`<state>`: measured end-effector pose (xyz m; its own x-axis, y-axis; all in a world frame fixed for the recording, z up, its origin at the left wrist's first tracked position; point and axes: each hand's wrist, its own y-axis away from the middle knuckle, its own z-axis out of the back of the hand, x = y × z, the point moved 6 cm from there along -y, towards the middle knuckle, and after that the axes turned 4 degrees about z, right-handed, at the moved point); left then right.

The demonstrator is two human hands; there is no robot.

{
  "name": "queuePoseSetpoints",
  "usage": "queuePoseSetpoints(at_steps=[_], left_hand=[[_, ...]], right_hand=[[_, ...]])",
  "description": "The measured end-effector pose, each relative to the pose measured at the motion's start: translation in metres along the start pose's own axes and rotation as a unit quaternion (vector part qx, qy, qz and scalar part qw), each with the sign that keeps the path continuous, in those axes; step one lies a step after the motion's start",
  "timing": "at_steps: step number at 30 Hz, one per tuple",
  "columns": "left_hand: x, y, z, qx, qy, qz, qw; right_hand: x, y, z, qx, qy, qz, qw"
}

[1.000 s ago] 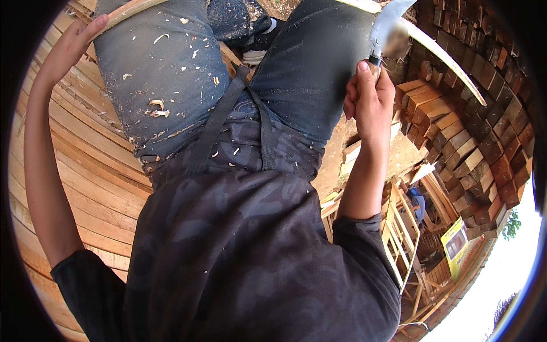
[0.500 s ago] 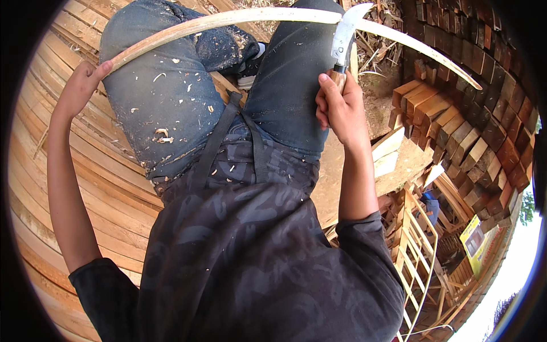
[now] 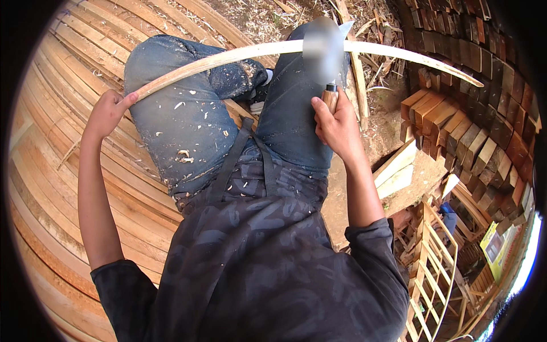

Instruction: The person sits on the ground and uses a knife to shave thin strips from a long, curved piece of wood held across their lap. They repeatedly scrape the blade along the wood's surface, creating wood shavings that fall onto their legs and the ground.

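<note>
A: What's in view?

B: Looking down at a seated person in wood-flecked blue jeans (image 3: 188, 125) & a dark patterned shirt. A long, thin, pale curved wooden strip (image 3: 250, 52) lies across both knees, running from near left to far right, so the legs prop it like a bench.

A: Hands?

B: Left hand (image 3: 105, 114) is clenched round the strip's left end, pinning it so it can't slide. Right hand (image 3: 336, 122) is closed tight on the brown wooden handle of a broad-bladed knife (image 3: 326, 62); blade is blurred, standing up against the strip over the right knee, prob. to shave its edge.

A: Surroundings?

B: Left: a big stack of curved pale wooden planks (image 3: 51, 188). Far right: a pile of short reddish-brown wood blocks (image 3: 456, 114). Near right: light wooden slatted frames (image 3: 433, 273). Shavings (image 3: 182, 157) cling to the jeans; wood scraps & dry litter on the dirt (image 3: 273, 17) beyond.
</note>
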<state>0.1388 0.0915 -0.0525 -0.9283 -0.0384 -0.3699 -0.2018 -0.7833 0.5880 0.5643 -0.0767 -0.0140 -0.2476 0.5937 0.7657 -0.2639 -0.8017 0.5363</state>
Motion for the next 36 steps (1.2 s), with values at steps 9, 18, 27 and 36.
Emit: queuePoseSetpoints(at_steps=[9,18,27,36], left_hand=[[-0.02,0.007,0.009,0.032,-0.077,0.039,0.996],[-0.031,0.012,0.011,0.055,-0.085,0.026,0.995],[-0.024,0.007,0.007,0.073,-0.058,0.022,0.995],[-0.029,0.016,0.009,0.064,-0.068,0.037,0.995]], right_hand=[[0.018,0.007,0.01,-0.062,0.135,0.154,0.977],[0.024,0.025,-0.012,0.133,0.005,0.004,0.991],[0.02,0.039,-0.065,0.346,0.168,0.259,0.886],[0.032,0.042,-0.03,0.266,0.112,0.189,0.938]])
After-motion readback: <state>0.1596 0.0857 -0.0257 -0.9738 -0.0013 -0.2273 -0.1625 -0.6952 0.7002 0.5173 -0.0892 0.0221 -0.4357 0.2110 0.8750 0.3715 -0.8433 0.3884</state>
